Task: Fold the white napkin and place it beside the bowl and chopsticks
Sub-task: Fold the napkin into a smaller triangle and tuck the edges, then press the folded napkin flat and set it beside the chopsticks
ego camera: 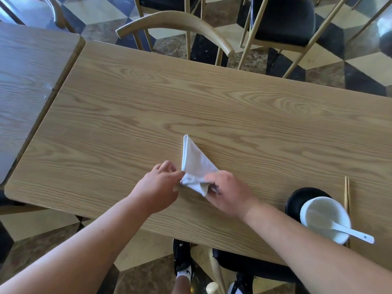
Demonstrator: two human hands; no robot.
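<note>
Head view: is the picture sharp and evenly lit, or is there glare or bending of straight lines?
Head view: mostly sharp, though the right hand is slightly smeared at the fingertips on the napkin; daylight glare washes the neighbouring table at left to a bluish sheen; the wide lens bows the edges of the table and stretches the forearms; shadows are soft.

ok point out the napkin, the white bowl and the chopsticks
napkin (196, 161), head view, on the flat middle of the folded triangle
white bowl (322, 215), head view, on the inside of the bowl
chopsticks (346, 192), head view, on the upper stretch beyond the bowl
</note>
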